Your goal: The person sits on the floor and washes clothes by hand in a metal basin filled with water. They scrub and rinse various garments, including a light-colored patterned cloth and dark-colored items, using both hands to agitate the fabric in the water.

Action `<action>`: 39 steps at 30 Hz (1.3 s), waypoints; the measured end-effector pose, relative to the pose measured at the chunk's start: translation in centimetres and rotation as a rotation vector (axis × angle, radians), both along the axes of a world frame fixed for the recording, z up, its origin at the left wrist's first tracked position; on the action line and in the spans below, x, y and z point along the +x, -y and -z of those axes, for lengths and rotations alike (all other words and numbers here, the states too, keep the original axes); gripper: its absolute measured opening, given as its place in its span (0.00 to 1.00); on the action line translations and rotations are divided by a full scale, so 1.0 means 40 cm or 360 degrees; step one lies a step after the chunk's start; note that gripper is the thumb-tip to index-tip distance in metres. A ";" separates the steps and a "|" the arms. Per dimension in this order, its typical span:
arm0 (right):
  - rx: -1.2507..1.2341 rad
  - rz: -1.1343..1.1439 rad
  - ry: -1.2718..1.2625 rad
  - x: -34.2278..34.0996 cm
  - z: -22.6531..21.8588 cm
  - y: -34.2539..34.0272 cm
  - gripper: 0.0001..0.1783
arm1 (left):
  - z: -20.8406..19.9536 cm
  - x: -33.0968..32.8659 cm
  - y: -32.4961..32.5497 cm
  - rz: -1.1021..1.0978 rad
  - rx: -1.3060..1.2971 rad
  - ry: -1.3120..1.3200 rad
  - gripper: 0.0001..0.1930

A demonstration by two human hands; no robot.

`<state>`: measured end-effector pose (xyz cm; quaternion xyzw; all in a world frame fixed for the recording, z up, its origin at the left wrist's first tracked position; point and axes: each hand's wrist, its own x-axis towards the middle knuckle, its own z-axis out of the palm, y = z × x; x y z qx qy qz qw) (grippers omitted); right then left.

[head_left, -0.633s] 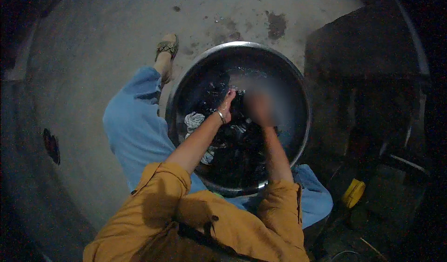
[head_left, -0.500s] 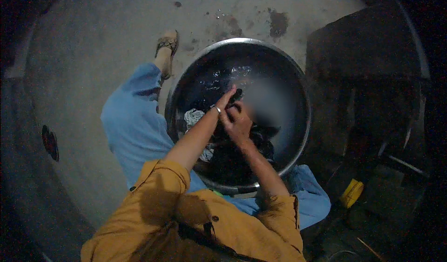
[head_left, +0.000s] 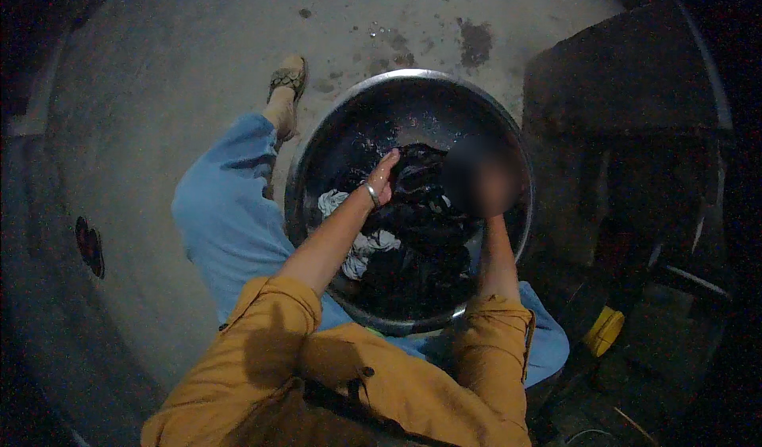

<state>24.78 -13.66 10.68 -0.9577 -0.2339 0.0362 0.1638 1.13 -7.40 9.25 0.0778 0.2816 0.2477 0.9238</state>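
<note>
A wide round metal basin (head_left: 413, 74) stands between my legs, with wet dark cloth inside. My left hand (head_left: 383, 181), a metal bangle at its wrist, is closed at the left edge of a shiny wet black cloth (head_left: 421, 169). This cloth spreads from its fingers toward the right side of the basin. Over that right side is my right hand (head_left: 494, 189), smeared by a blurred patch, so its fingers and anything in them cannot be made out. White-and-grey cloth (head_left: 369, 250) lies below my left wrist, partly behind the forearm.
My blue-trousered left leg (head_left: 226, 193) stretches beside the basin, ending in a patterned shoe (head_left: 287, 75). Grey floor (head_left: 182, 74) with wet stains (head_left: 476, 44) extends beyond. A dark block-like shape (head_left: 619, 74) stands at right, and a yellow object (head_left: 605, 330) lies at lower right.
My right hand has moved away from my left hand to the right side of the basin. More of the black and white cloths shows between my arms. The left hand stays nearly in place.
</note>
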 end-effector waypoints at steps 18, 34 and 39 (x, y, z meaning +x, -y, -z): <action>0.0496 -0.0917 0.0109 -0.183 -0.004 -0.083 0.15 | -0.116 0.068 0.051 0.0329 0.0706 -0.0552 0.36; 0.0756 -0.1802 0.0147 -0.342 -0.049 -0.008 0.26 | -0.212 -0.017 0.000 0.0246 0.1299 -0.0628 0.19; 0.0337 -0.1942 0.0582 -0.402 -0.111 -0.010 0.19 | -0.085 0.017 0.022 0.0136 0.0966 -0.0512 0.18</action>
